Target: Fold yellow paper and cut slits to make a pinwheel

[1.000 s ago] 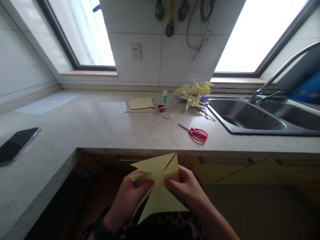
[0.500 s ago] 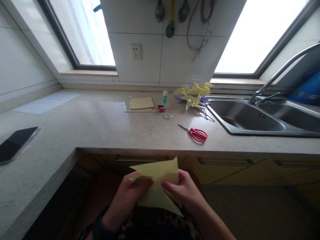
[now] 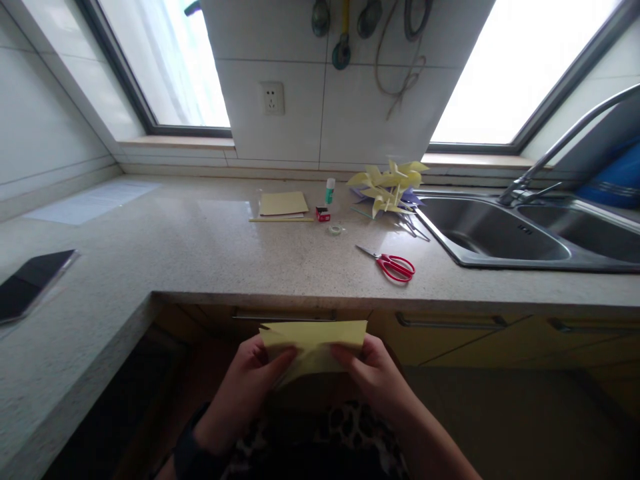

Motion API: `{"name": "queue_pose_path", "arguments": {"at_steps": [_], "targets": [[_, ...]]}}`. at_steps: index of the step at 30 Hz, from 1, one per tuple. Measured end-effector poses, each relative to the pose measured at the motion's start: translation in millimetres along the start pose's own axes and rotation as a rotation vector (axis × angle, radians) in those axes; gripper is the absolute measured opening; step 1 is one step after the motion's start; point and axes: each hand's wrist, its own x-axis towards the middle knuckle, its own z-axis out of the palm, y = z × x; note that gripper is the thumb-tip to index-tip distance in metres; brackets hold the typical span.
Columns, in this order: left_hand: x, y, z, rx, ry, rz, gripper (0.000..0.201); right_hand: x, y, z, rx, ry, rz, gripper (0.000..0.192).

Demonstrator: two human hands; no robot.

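A sheet of yellow paper (image 3: pixel 315 337) is stretched between my hands, in front of the counter's edge. My left hand (image 3: pixel 255 370) grips its left side, thumb on the near face and fingers behind. On the right side my right hand (image 3: pixel 375 370) pinches it the same way. A slit shows at the sheet's upper left corner, and its lower edge bows upward in the middle. Beyond, on the counter, lie scissors (image 3: pixel 395 267) with red handles. Several paper pinwheels (image 3: pixel 387 187), yellow and purple, are heaped beside the sink.
On the counter (image 3: pixel 200 260) are a stack of yellow paper (image 3: pixel 284 203), a thin stick (image 3: pixel 280 220), a glue stick (image 3: pixel 330 191), a small red box (image 3: pixel 323 214) and a tape roll (image 3: pixel 335 230). A dark phone-like slab (image 3: pixel 35 283) lies left; the sink (image 3: pixel 490 230) is right.
The yellow paper has turned and tilted, so its top edge is now level and its pointed lower corner no longer shows. My hands have moved slightly apart, still holding it.
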Motion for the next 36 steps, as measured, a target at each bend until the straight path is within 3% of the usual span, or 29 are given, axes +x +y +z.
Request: {"name": "queue_pose_path", "arguments": {"at_steps": [4,8,11,13,16,19,22,28,32,34,36], "targets": [[5.6,17.6,-9.6,0.01,0.143,0.128,0.045,11.2,-20.2,-10.6,-0.027,0.156,-0.111,0.024],[6.6,31.7,-14.7,0.047,0.238,0.255,0.039,25.6,-60.4,-22.2,-0.326,0.472,-0.609,0.03],[4.7,33.9,-12.7,0.083,0.266,0.289,0.036,39.0,-76.9,-21.2,-0.746,0.406,-0.934,0.055],[3.7,33.5,-10.8,0.137,0.293,0.303,0.035,50.5,-73.4,-15.3,-0.997,0.304,-0.995,0.063],[4.2,31.3,-10.5,0.254,0.312,0.333,0.032,67.0,-53.3,-2.4,-1.247,0.203,-0.879,0.051],[7.1,27.6,-13.6,0.355,0.319,0.379,0.029,75.5,-34.4,10.6,-1.374,0.11,-0.669,0.046],[10.2,24.8,-17.2,0.407,0.325,0.407,0.026,76.8,-29.0,19.8,-1.427,0.036,-0.535,0.058],[21.5,34.0,-25.2,0.596,0.38,0.546,0.023,85.9,-38.7,26.9,-1.47,-0.05,-0.452,0.083],[51.5,51.2,-40.3,0.942,0.348,0.65,0.03,102.1,-43.4,30.4,-1.479,-0.074,-0.408,0.091],[73.0,59.4,-52.0,1.178,0.285,0.621,0.037,111.2,-45.8,32.0,-1.471,-0.08,-0.386,0.093],[94.8,65.1,-64.2,1.246,0.262,0.59,0.044,119.3,-48.4,33.1,-1.457,-0.089,-0.361,0.097]]}}
